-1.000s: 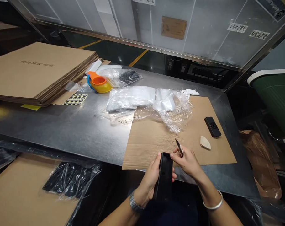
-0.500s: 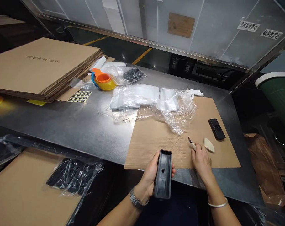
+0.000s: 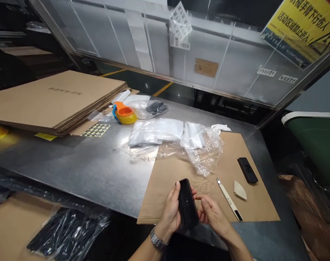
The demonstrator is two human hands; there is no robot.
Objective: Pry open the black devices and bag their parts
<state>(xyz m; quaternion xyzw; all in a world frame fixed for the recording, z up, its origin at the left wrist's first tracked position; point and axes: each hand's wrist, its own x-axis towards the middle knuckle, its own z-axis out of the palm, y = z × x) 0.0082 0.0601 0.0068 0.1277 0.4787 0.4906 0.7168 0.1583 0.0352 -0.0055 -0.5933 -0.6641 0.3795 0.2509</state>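
A long, hollow black plastic casing (image 3: 187, 203) is tilted up above the front edge of the bench. My left hand (image 3: 171, 208) is closed around it, with the thumb along its near left side and fingertips showing at the far side. My right hand (image 3: 212, 214) is just right of the casing, index finger stretched toward its edge and the other fingers loosely bent. Whether the fingertips touch it I cannot tell. A slim trimming knife (image 3: 229, 199) with a pale handle marked A26 lies on the cardboard sheet (image 3: 170, 181). Beside it rests a cream, wedge-shaped piece (image 3: 239, 190).
Another black casing (image 3: 247, 170) lies on the cardboard at right. Clear plastic bags with white sheets (image 3: 159, 131) cover its back edge. Farther left are orange and yellow tape holders (image 3: 125, 113), a sticker sheet (image 3: 96, 130) and stacked cardboard (image 3: 58, 101). Bagged black parts (image 3: 69, 232) sit lower left.
My right hand has let go of the knife, which now lies on the cardboard, and has moved left to the casing. The casing has turned slightly in my left hand. The view has tipped upward.
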